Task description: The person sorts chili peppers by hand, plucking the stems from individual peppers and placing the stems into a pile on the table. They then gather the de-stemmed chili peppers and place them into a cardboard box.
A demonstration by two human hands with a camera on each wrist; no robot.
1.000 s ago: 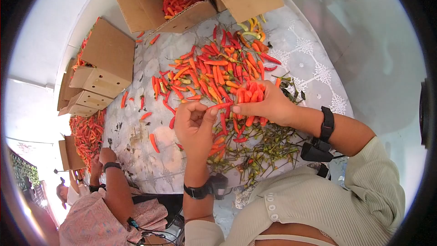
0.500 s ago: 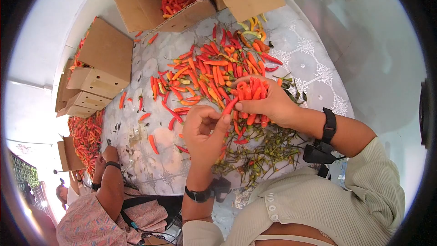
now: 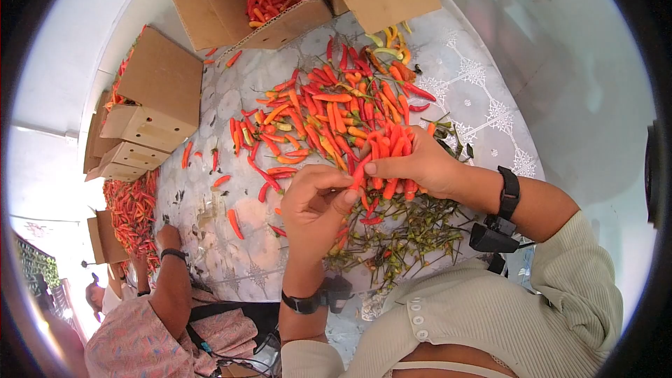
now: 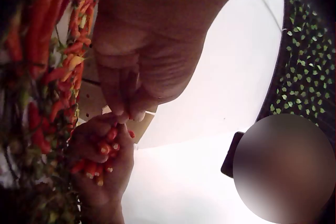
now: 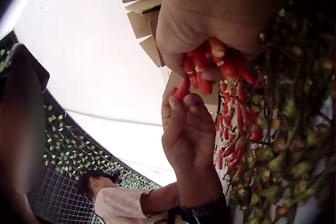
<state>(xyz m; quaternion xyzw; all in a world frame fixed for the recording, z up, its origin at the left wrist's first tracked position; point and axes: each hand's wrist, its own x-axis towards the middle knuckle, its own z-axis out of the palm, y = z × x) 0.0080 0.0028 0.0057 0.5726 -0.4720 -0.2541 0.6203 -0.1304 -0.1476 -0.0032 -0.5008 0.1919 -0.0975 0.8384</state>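
My right hand (image 3: 430, 166) grips a bunch of red and orange chili peppers (image 3: 389, 147), their cut-looking pale ends facing out in the right wrist view. Between the two hands, one red chili pepper (image 5: 182, 88) slants out from under the right thumb. The thumb and forefinger of my left hand (image 3: 311, 210) pinch its lower end. Below the hands lies a heap of green chili stems (image 3: 399, 238). Beyond them spreads a loose pile of red and orange chili peppers (image 3: 329, 108) on the patterned tablecloth (image 3: 483, 112).
Open cardboard boxes (image 3: 231, 0) with chilies stand at the table's far side, and more boxes (image 3: 157, 91) at the left. Another person (image 3: 150, 329) sits at the left by a large chili heap (image 3: 131, 210). A few yellow chilies (image 3: 392, 45) lie near the far boxes.
The chili between the hands has turned from nearly level to steeply slanted. My left hand has shifted slightly right and down, while the right hand stays almost in place with its bunch.
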